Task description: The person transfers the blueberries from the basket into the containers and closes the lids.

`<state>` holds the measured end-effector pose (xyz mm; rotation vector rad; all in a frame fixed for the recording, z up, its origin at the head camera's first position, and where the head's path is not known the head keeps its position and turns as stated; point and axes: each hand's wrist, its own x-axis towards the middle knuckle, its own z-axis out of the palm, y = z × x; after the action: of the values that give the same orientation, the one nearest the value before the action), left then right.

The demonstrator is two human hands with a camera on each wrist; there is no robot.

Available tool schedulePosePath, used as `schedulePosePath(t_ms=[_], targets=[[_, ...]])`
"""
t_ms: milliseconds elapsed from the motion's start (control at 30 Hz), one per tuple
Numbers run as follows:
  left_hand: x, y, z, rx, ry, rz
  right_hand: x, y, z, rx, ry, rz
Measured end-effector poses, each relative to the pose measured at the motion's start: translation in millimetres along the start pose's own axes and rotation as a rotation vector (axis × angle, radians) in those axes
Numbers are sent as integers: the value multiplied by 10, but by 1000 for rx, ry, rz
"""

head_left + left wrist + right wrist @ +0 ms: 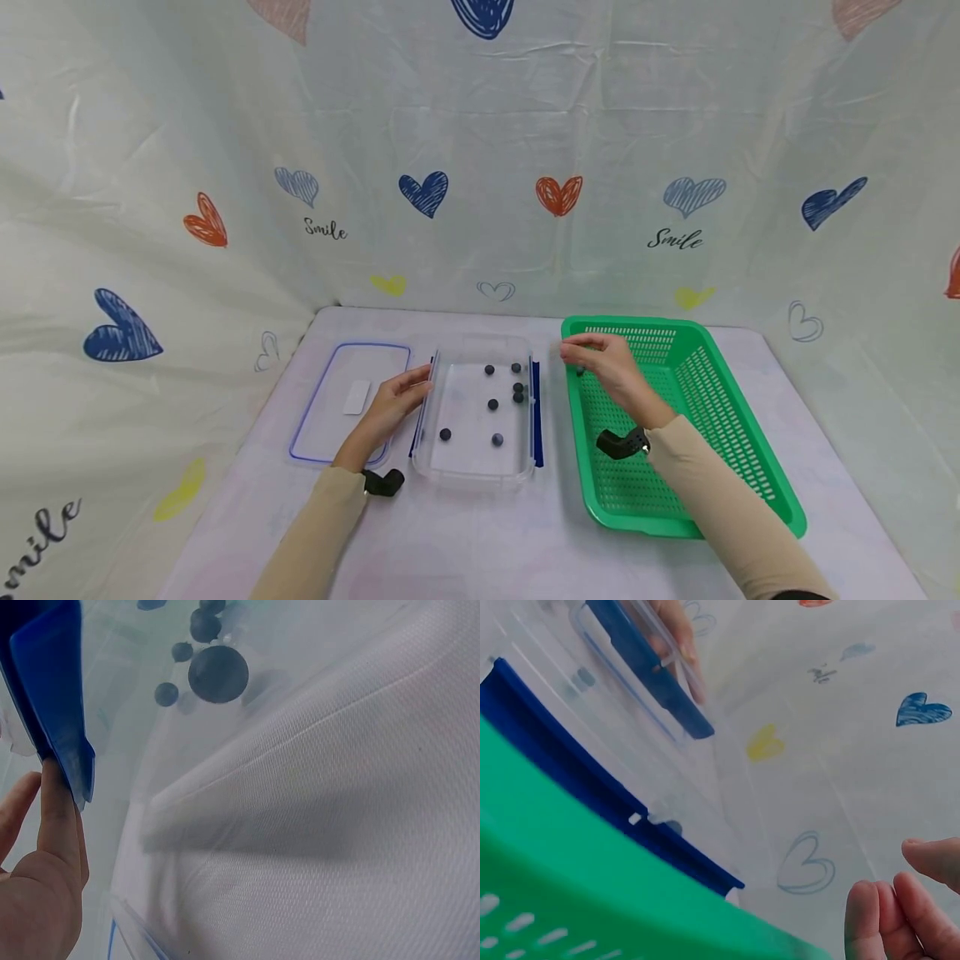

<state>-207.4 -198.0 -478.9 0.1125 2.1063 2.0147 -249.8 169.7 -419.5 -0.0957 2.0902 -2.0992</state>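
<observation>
A clear plastic box point(468, 479) with blue side latches stands mid-table. Several small dark round balls point(492, 405), resembling blueberries, lie scattered inside it. My left hand point(386, 412) touches the box's left side, its straight fingers against the blue latch point(56, 705). Over the left rim of the green basket point(750, 442) hovers my right hand point(611, 367). Its thumb and fingertips stand apart in the right wrist view, with nothing visible between them. Just below those fingers a dark ball point(580, 370) shows in the head view; I cannot tell whether it touches anything.
Left of the box lies a clear lid point(330, 433) with a blue rim, and a white rectangle point(356, 397) shows on it. The green basket has slotted walls and stands to the box's right. Behind the table hangs a heart-printed sheet point(480, 125).
</observation>
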Motion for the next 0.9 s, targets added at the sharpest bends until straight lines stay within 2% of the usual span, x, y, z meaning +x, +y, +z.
schedulePosePath(t_ms=[500, 733, 900], targets=[[-2, -16, 0, -13, 4, 5, 70, 125, -275, 9, 70, 10], [130, -246, -58, -21, 18, -1, 113, 208, -399, 27, 100, 16], [154, -298, -69, -14, 32, 8, 157, 275, -465, 52, 125, 22]])
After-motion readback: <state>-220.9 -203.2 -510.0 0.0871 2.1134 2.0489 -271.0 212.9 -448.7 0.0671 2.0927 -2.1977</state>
